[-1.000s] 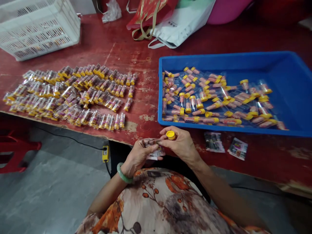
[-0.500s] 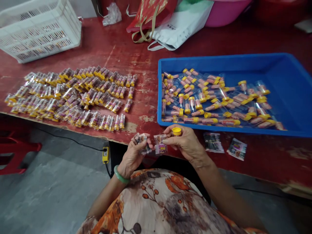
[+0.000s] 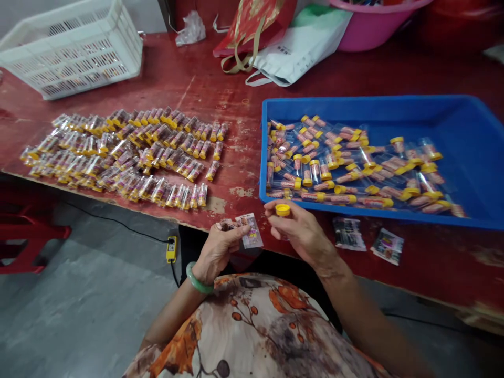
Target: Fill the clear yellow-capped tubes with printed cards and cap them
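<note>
My left hand (image 3: 218,249), with a green bangle on the wrist, pinches small printed paper slips (image 3: 249,231) at the table's front edge. My right hand (image 3: 301,231) is closed around a clear tube with a yellow cap (image 3: 282,210), held upright just right of the slips. A blue tray (image 3: 464,173) right behind my hands holds many yellow-capped tubes (image 3: 334,163). Left of it, rows of filled tubes (image 3: 122,155) lie on the red table (image 3: 236,94).
Two more printed slips (image 3: 348,233) lie on the table below the tray. A white slatted basket (image 3: 74,47) stands at the back left. Bags (image 3: 291,47) and a pink basin (image 3: 370,21) sit at the back. A red stool (image 3: 27,241) stands on the floor at left.
The slips were bunched between both hands; now the left hand alone holds them, spread out. The right hand with the capped tube has drawn slightly away to the right. The view shifted.
</note>
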Action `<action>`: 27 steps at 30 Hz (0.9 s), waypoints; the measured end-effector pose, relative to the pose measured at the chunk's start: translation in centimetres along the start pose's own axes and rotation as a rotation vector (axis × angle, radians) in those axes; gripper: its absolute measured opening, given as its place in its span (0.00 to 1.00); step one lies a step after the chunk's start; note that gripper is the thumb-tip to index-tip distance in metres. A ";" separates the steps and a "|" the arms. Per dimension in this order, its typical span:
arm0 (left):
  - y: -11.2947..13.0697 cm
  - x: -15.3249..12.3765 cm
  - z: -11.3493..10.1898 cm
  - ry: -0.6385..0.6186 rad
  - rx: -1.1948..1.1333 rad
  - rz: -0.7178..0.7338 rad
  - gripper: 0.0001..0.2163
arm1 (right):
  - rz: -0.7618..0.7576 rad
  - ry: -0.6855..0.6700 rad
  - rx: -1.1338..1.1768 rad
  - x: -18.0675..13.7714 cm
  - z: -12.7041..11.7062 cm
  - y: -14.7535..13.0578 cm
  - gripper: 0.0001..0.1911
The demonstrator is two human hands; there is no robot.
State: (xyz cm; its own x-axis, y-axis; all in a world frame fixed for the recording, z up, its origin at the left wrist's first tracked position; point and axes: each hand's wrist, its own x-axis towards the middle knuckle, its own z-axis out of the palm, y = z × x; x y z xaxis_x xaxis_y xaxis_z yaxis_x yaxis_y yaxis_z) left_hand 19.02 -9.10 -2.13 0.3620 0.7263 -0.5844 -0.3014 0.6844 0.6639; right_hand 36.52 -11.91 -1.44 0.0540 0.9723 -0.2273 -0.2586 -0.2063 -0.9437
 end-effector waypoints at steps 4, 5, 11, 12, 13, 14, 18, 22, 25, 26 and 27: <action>-0.1 -0.2 0.0 0.016 -0.043 0.091 0.16 | -0.116 0.042 -0.082 -2.4 -1.2 0.0 0.11; -0.2 -0.2 0.1 0.023 -0.059 0.089 0.17 | -0.127 0.059 -0.131 -3.0 -1.4 0.0 0.12; -0.6 -0.1 0.3 0.044 -0.190 0.056 0.20 | -0.156 0.095 -0.050 -5.2 -1.3 0.5 0.11; -0.7 0.0 0.4 0.043 -0.216 0.045 0.19 | -0.174 0.098 -0.027 -5.3 -1.1 0.6 0.10; -0.8 0.1 0.4 0.044 -0.241 0.033 0.19 | -0.196 0.106 -0.013 -5.3 -0.8 0.8 0.10; -0.8 0.1 0.5 0.047 -0.266 0.020 0.19 | -0.227 0.121 -0.009 -5.3 -0.6 1.0 0.10; -0.8 -0.1 1.0 0.029 -0.339 -0.016 0.19 | -0.406 0.216 -0.116 -5.1 0.3 1.7 0.12; -0.7 -0.6 1.4 0.030 -0.380 -0.023 0.18 | -0.558 0.299 -0.298 -5.1 1.0 2.2 0.13; -0.5 -0.8 1.7 0.043 -0.403 -0.024 0.19 | -0.701 0.351 -0.528 -5.3 1.1 2.5 0.16; -0.5 -0.8 1.9 0.047 -0.412 -0.023 0.19 | -0.771 0.364 -0.613 -5.4 1.1 2.6 0.17; -0.4 -0.9 2.0 0.050 -0.422 -0.022 0.19 | -0.845 0.372 -0.689 -5.5 1.1 2.7 0.18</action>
State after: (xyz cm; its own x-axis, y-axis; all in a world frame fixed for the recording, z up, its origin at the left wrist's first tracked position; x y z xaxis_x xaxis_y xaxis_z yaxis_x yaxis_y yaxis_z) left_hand 20.56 -10.16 -0.96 0.3323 0.7065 -0.6249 -0.6327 0.6583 0.4078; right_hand 34.46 -17.65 -2.52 0.2699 0.7596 0.5918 0.5718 0.3681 -0.7332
